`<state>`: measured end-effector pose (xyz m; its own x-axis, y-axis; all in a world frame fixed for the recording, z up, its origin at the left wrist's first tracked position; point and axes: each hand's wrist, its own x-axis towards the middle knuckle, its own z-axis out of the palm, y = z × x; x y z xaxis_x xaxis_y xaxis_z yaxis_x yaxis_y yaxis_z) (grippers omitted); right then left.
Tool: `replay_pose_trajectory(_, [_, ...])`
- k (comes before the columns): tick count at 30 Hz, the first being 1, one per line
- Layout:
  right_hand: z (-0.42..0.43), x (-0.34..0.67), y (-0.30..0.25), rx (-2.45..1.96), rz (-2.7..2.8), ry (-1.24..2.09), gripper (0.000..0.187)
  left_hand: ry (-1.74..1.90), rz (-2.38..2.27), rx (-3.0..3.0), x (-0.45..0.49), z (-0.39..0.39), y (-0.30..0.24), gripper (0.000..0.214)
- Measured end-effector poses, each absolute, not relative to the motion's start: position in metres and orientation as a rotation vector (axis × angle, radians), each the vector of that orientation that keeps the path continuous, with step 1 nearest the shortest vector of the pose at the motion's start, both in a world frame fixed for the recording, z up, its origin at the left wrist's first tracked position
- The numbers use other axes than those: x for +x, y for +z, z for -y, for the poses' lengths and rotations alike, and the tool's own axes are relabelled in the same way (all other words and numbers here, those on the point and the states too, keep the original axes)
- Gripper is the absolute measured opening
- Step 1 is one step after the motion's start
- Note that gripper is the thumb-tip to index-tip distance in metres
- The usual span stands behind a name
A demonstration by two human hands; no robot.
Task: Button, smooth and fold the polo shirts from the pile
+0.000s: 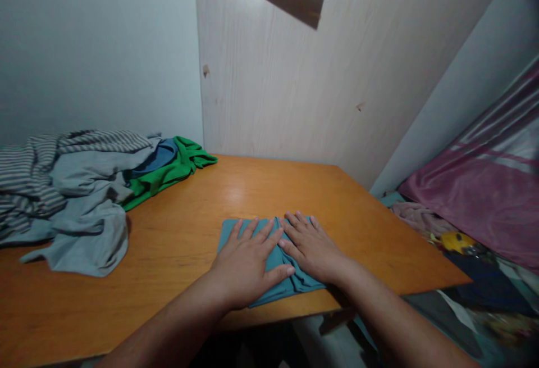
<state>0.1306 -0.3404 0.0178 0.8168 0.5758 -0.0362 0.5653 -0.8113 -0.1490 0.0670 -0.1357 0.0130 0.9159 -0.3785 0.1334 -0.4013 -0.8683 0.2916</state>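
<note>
A folded teal cloth (pixel 228 234) lies near the front edge of the orange wooden table (pixel 177 227). My left hand (pixel 248 261) lies flat on its left half, fingers stretched out and apart. My right hand (pixel 309 244) presses flat on its right half, fingers spread toward the wall. The two hands nearly touch at the middle of the cloth. Most of the cloth is hidden under them.
A pile of clothes sits at the table's left: a grey garment (pixel 84 210), striped fabric (pixel 37 160), a blue piece (pixel 162 154) and a green garment (pixel 177 168). A wooden panel (pixel 295 76) backs the table. At right lie a pink striped cloth (pixel 484 188) and a yellow object (pixel 457 240).
</note>
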Motion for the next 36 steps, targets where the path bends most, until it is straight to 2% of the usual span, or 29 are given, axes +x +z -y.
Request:
replay_pose_trajectory(5, [0.345, 0.134, 0.022, -2.84, 0.924, 0.162, 0.076, 0.117, 0.585, 2.782, 0.069, 0.135, 0.011, 0.082])
replay_pose_trajectory(12, [0.358, 0.111, 0.037, -2.722, 0.984, 0.219, 0.07, 0.105, 0.572, 2.797, 0.071, 0.136, 0.011, 0.067])
replay_pose_trajectory(22, [0.349, 0.09, 0.019, -2.831, 0.927, 0.085, 0.074, 0.078, 0.559, 2.825, 0.072, 0.137, 0.014, 0.066])
replay_pose_trajectory(26, [0.356, 0.097, 0.031, -2.743, 0.939, 0.2, 0.078, 0.09, 0.562, 2.834, 0.07, 0.137, 0.015, 0.069])
replay_pose_trajectory(29, [0.364, 0.108, 0.038, -2.755, 0.817, 0.156, 0.079, 0.114, 0.576, 2.822, 0.07, 0.135, 0.014, 0.077])
replay_pose_trajectory(36, [0.373, 0.124, 0.018, -2.858, 0.621, 0.128, 0.085, 0.093, 0.58, 2.821, 0.071, 0.134, 0.013, 0.086])
